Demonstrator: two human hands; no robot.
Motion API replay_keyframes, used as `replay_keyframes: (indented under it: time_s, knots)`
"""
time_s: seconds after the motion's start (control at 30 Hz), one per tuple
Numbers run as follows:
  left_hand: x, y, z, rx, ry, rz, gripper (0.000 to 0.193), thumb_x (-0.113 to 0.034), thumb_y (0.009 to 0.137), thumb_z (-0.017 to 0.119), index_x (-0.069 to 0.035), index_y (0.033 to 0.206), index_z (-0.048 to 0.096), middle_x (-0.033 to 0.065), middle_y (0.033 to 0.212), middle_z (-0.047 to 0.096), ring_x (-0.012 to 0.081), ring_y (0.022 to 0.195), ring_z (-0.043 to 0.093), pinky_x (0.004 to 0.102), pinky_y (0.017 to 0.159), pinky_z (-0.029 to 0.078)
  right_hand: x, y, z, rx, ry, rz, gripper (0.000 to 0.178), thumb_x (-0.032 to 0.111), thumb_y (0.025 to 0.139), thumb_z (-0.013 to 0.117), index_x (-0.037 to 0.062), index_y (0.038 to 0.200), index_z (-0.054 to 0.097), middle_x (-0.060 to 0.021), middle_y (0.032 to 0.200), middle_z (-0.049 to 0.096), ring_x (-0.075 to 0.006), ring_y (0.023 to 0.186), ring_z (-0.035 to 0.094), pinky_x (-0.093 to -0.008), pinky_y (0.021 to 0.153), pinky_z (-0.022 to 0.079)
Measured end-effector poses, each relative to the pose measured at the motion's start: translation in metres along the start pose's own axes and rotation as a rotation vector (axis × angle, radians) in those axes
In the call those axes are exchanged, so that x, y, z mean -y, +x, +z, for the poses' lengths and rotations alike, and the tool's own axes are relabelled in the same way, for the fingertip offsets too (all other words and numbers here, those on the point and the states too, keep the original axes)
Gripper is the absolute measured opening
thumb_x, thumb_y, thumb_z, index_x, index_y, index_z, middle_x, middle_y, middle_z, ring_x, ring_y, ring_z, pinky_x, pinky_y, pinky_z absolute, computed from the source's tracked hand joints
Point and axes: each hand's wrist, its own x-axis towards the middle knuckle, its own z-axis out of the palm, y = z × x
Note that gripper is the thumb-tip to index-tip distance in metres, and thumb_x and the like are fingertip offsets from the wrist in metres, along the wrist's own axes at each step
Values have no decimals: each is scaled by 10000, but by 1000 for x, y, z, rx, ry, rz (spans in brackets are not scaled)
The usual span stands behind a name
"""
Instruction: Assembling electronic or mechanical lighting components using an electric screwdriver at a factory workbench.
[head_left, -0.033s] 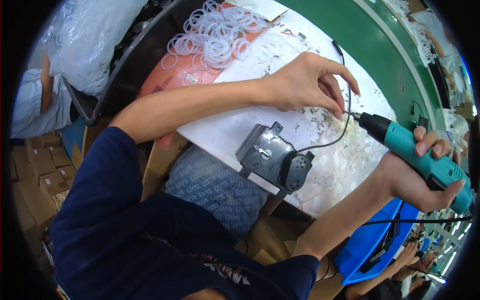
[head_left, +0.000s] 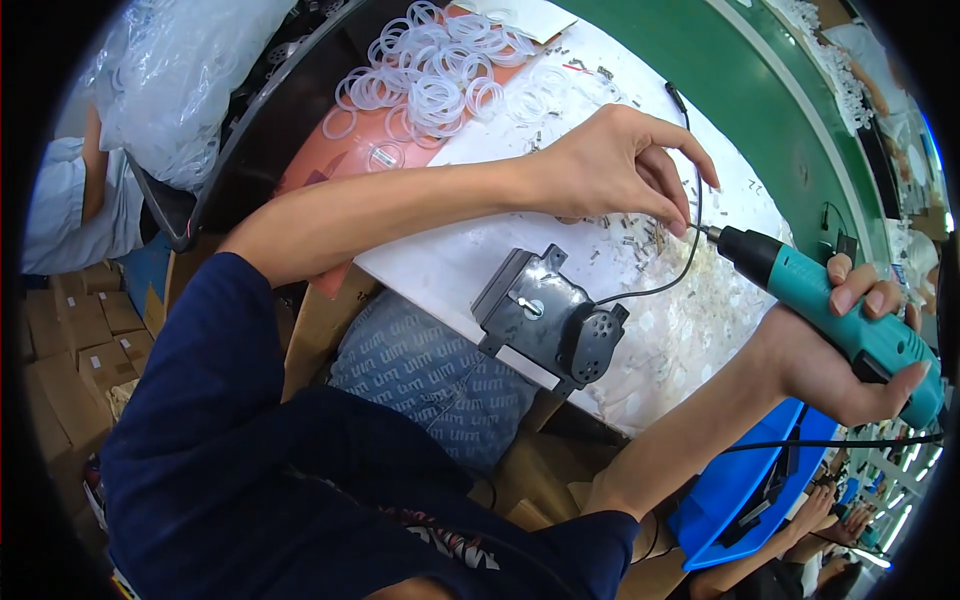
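Observation:
My right hand (head_left: pixel 825 365) is wrapped round a teal electric screwdriver (head_left: pixel 800 285) with a black nose, its bit pointing left. At the bit's tip, the thumb and a finger of my left hand (head_left: pixel 605 165) are pinched together; whatever they hold is too small to make out. The left index finger stretches out above the pinch. Below my left hand, a black plastic housing (head_left: pixel 555 302) lies at the near edge of the white work surface, with a silvery fitting on top and a round perforated part on its right. A thin black cable (head_left: pixel 690 262) runs from it, curving up past my left fingertips.
Clear rings (head_left: pixel 435 85) are heaped on an orange sheet (head_left: pixel 310 150) at the far left. Many small metal pieces (head_left: pixel 625 240) are scattered over the white sheet (head_left: pixel 440 250). Beyond lies a green surface (head_left: pixel 740 90). A blue bin (head_left: pixel 745 465) stands at the lower right, near other people's hands.

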Motion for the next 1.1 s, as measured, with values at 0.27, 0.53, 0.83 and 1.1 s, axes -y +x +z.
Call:
replay_keyframes:
  time_s: [0.27,0.53,0.83,1.1]
  knots:
    - [-2,-1,0,7,-22,-27,362,19,771,686,17,1119,586,124,833,694,136,814,669,238,783,535,0,-1,0,-43,-27,-30,455,512,757,544,95,931,488,-69,704,495,-177,519,497,-341,575,398]
    - [-1,-3,1,10,-5,-3,357,11,778,683,16,1122,585,119,839,696,141,828,671,241,788,535,0,0,0,-20,7,-7,447,512,757,546,97,913,496,-63,701,496,-173,525,502,-337,574,396]
    - [-3,-3,4,55,325,173,358,-35,785,681,-55,1134,602,106,871,701,163,856,679,290,814,518,-2,-4,18,-190,-212,-1,372,461,746,530,110,854,471,-52,717,466,-172,565,467,-350,649,398]
    - [-7,27,19,150,562,-28,157,-155,742,698,-56,863,681,69,729,648,164,678,607,299,625,460,40,21,-22,-280,-156,-191,381,459,749,486,81,796,478,-73,721,484,-191,540,475,-361,621,414]
